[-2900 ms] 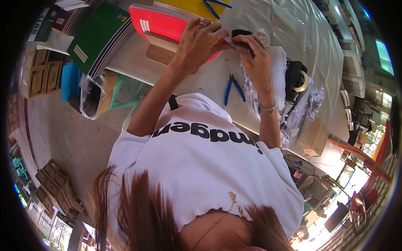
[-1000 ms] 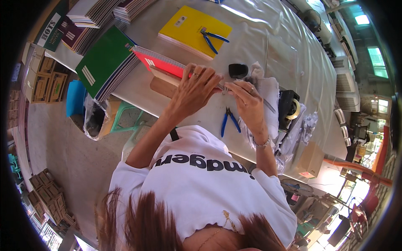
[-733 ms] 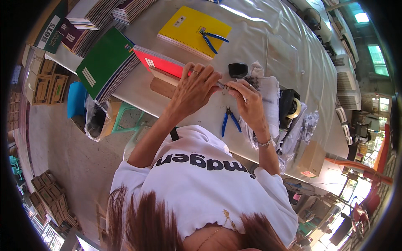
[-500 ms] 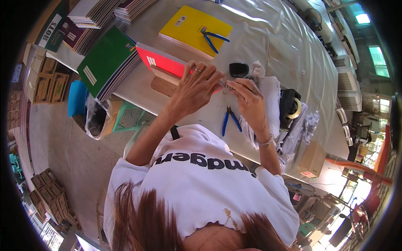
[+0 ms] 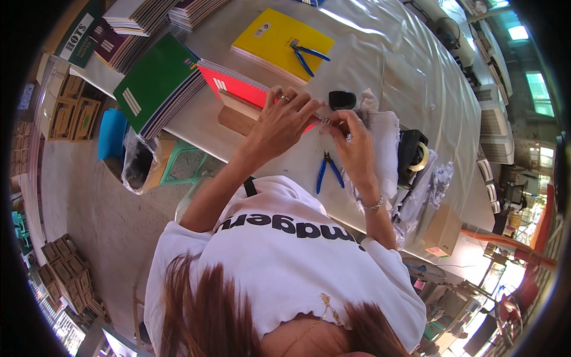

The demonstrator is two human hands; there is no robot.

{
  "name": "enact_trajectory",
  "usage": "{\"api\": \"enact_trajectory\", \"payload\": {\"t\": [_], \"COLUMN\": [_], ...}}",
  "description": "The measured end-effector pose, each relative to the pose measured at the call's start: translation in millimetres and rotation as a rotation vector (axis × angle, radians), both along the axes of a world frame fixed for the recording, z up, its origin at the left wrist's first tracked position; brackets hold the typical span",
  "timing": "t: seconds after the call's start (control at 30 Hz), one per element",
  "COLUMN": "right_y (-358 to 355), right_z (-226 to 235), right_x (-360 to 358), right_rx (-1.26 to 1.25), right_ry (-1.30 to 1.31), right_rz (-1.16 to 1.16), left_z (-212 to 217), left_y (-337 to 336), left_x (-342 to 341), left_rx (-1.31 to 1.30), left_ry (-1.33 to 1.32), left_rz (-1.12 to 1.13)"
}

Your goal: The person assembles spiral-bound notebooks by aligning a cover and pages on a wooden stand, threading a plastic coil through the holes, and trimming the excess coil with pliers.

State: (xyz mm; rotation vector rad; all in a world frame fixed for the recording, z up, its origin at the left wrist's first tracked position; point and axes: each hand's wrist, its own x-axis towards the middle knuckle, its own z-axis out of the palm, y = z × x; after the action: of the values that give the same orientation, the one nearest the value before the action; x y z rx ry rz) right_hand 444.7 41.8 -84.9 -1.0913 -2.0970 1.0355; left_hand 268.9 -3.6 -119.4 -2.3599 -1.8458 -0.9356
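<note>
A red spiral notebook (image 5: 229, 81) stands on its edge against a wooden stand (image 5: 236, 121), its coil side up. My left hand (image 5: 282, 121) grips the notebook's right end from above, thumb side hidden. At that same end my right hand (image 5: 354, 141) pinches the end of the spiral wire (image 5: 325, 121), with fingers closed. Blue-handled cutting pliers (image 5: 328, 172) lie on the table below my right hand. A second pair of blue pliers (image 5: 304, 58) rests on a stack of yellow notebooks (image 5: 267, 41) beyond.
Green notebooks (image 5: 156, 83) are stacked to the left, with more notebook stacks (image 5: 134, 18) behind. Right of my hands are a black cup-like object (image 5: 342, 100), a white cloth (image 5: 385, 143) and a black tape dispenser (image 5: 410, 149). A green stool (image 5: 181, 160) stands by the table edge.
My right hand has turned slightly, its fingers curling in more at the notebook's end. My left hand keeps its grip. The whole view has shifted a little.
</note>
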Motion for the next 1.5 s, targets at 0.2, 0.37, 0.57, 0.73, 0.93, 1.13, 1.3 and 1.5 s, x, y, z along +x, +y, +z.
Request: {"api": "enact_trajectory", "payload": {"t": [0.2,0.37,0.57,0.73,0.93,1.13,1.3,1.5], "right_y": [-7,-6,82,135,150,107,88,83], "right_z": [5,-3,-55,-156,-159,-89,-64,-48], "right_x": [-15,-12,25,32,16,6,10,22], "right_rx": [0.227,0.233,-0.121,0.259,0.158,-0.733,-1.043,-1.069], "right_ry": [-0.041,-0.173,-0.180,-0.561,-0.692,0.263,0.609,0.591], "right_rz": [-0.087,0.031,0.072,-0.088,0.056,0.257,0.464,0.448], "left_z": [0,-4,0,-10,-10,-13,-16,-14], "left_y": [-2,-5,-15,-9,-8,-10,-6,-4], "left_x": [3,-1,-15,-10,-6,-8,-4,-6], "left_rx": [0.003,-0.024,-0.043,0.060,0.092,0.073,0.158,0.107], "left_ry": [-0.112,-0.136,-0.145,-0.138,-0.134,-0.148,-0.177,-0.188], "left_rz": [0.014,-0.072,-0.225,-0.202,-0.141,-0.142,-0.154,-0.157]}}
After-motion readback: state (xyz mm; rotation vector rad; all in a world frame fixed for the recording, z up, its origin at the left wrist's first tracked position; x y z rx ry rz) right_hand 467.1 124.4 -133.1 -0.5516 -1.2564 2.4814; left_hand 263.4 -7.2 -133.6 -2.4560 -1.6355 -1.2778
